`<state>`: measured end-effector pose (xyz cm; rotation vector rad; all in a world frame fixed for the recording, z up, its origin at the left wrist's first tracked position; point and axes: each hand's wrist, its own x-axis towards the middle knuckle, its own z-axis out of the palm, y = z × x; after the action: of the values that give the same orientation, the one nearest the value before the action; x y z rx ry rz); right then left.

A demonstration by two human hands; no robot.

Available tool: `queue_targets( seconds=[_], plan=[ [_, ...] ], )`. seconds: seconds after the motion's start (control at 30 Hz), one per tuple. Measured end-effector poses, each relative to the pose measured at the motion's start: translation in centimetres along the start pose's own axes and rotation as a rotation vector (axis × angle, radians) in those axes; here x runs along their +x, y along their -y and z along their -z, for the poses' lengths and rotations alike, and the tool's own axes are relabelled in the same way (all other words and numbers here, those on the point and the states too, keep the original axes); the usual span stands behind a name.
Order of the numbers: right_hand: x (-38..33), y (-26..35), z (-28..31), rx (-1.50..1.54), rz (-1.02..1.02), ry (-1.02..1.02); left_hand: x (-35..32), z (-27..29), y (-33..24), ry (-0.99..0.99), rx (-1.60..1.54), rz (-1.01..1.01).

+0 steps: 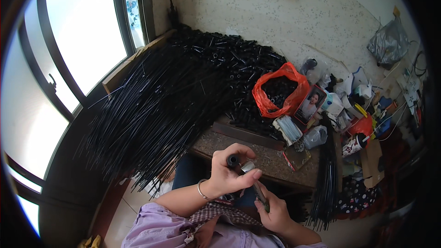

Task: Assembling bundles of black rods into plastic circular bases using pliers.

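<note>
My left hand point(232, 172), a bracelet at its wrist, is closed round a short black tube point(233, 160) whose round hollow end faces up. Beside the tube, a shiny metal piece point(248, 166) shows near the left thumb and fingers. My right hand point(274, 212) grips a slim dark rod-like tool point(261, 196) that slants up toward the left hand. Whether the metal piece belongs to that tool I cannot tell. Both hands are above my lap, in front of the worktable's near edge point(257, 156).
Long thin black rods point(151, 105) spread over the table's left side. Behind lie many short black tubes point(229, 55). A red plastic bag point(262, 89) holds more black pieces. A phone point(310, 105), a box of thin pale sticks point(288, 129) and a patterned cup point(353, 146) are at right.
</note>
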<state>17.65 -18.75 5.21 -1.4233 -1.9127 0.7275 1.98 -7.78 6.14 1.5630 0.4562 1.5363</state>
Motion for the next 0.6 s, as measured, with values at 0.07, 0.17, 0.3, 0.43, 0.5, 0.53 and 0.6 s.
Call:
queue_targets(
  seconds=[0.07,0.17,0.3,0.43,0.5,0.53,0.6],
  plan=[
    [-0.3,-0.1,-0.4,0.042,-0.038,0.004,-0.5,-0.9,0.2,-0.117,-0.031,0.123],
    [-0.2,-0.3,0.2,0.11,-0.063,0.005,-0.4,-0.9,0.4,-0.088,-0.068,0.182],
    [-0.1,-0.8,0.4,-0.02,0.112,-0.103,0.2,0.4,-0.1,0.056,0.013,0.087],
    [0.1,-0.5,0.0,-0.088,0.125,-0.135,0.1,0.1,0.0,0.018,0.015,0.095],
    [0.1,-0.5,-0.3,-0.015,0.085,-0.117,0.0,-0.1,0.1,0.014,0.007,0.08],
    [-0.1,-0.5,-0.4,-0.01,0.081,-0.113,-0.2,-0.2,0.1,0.013,0.009,0.086],
    [-0.3,-0.5,-0.5,0.069,-0.04,-0.032,-0.4,-0.2,0.0,0.005,-0.003,0.111]
  ],
)
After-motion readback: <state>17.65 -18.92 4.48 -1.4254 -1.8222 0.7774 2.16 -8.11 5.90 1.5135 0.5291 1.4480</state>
